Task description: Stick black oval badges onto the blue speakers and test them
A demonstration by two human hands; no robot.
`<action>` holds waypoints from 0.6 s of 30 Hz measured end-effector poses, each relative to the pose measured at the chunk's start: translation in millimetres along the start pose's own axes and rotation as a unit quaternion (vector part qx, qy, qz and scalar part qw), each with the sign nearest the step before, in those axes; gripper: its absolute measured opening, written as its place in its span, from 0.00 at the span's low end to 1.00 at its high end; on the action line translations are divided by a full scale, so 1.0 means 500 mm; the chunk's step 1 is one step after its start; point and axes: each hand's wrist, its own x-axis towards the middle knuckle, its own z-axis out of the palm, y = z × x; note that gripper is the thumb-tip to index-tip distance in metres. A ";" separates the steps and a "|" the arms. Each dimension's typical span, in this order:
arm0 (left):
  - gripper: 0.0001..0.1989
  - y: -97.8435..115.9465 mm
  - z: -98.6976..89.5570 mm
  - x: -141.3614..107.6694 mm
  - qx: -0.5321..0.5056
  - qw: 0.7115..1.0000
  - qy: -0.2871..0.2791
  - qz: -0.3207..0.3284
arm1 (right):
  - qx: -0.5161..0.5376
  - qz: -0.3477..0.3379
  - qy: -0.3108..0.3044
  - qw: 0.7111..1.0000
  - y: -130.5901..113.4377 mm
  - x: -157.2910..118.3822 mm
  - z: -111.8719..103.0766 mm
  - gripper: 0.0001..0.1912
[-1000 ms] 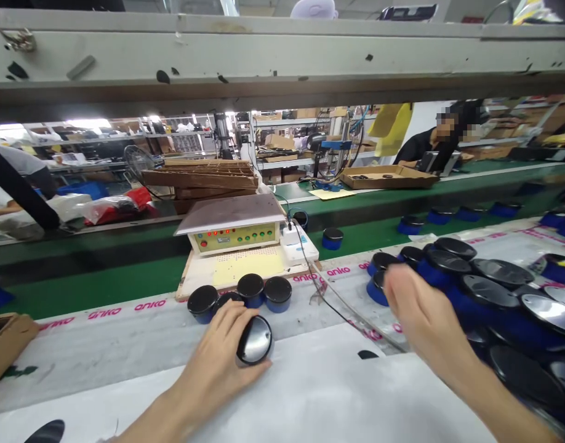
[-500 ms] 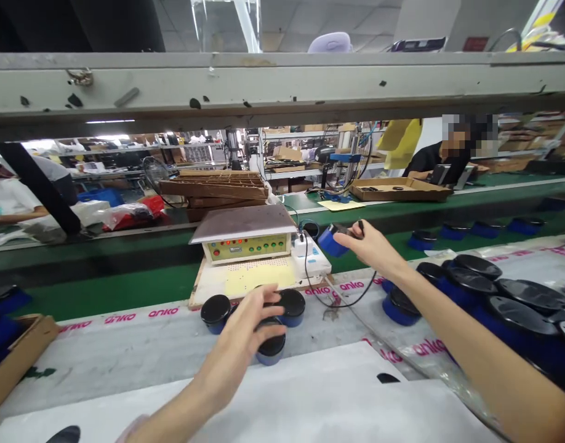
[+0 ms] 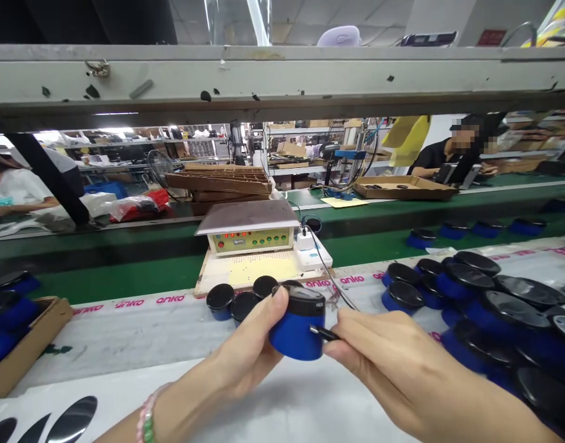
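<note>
A round blue device with a black top is held in my left hand, the thumb on its upper rim. My right hand pinches a black cable plug, its metal tip at the blue side of the device. Whether the tip is inserted cannot be made out. Behind the hands, a cable runs from a white adapter beside the control box with lit red indicators. Several similar devices sit just behind my left hand.
Many blue devices crowd the right side. A cardboard box of devices stands at the left. A green conveyor crosses behind, under a low metal beam. Two people sit beyond it. Dark oval pieces lie front left.
The blue device has come from the right hand near the conveyor into my left hand, closer to me. My left hand has closed on it, and my right hand now holds the plug at its side.
</note>
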 end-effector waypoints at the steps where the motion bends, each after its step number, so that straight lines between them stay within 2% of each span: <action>1: 0.23 0.000 -0.001 -0.001 0.017 1.000 0.007 0.012 | -0.010 -0.002 -0.003 1.000 -0.003 -0.001 0.003 0.13; 6: 0.24 0.001 -0.006 -0.005 0.112 0.991 0.023 0.066 | -0.003 0.014 -0.028 1.000 -0.005 -0.008 -0.001 0.13; 11: 0.25 0.002 -0.008 -0.015 0.257 0.956 0.030 0.137 | -0.077 -0.009 -0.008 0.997 -0.005 -0.018 -0.003 0.12; 15: 0.27 0.000 -0.006 -0.025 0.369 0.906 0.047 0.201 | -0.110 -0.009 0.027 0.993 -0.011 -0.018 0.014 0.13; 17: 0.29 0.000 -0.005 -0.027 0.431 0.865 0.057 0.249 | -0.088 0.013 0.047 0.995 -0.009 -0.016 0.027 0.14; 18: 0.30 0.001 -0.005 -0.028 0.470 0.836 0.058 0.276 | -0.064 0.031 0.049 0.996 -0.006 -0.016 0.035 0.14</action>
